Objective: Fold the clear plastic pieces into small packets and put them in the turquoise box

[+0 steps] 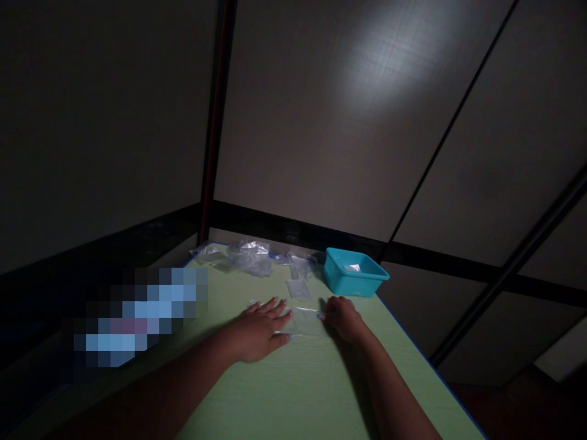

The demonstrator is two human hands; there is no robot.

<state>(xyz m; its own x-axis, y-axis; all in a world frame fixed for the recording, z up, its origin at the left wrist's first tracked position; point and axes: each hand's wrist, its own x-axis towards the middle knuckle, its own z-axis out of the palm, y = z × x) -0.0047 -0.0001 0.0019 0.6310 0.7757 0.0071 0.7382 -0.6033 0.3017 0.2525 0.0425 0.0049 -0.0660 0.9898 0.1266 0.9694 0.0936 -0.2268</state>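
A clear plastic bag (304, 322) lies flat on the pale green table (293, 391) between my hands. My left hand (259, 330) rests palm down on the bag's left part, fingers stretched out and spread. My right hand (343, 318) sits at the bag's right edge with its fingers curled and pinched on that edge. A second small clear bag (298, 289) lies just beyond them.
A turquoise plastic tub (354, 272) stands at the far right of the table with something pale inside. A heap of crumpled clear bags (250, 255) lies along the far edge. Dim walls with dark rails surround the table. A blurred patch covers the left.
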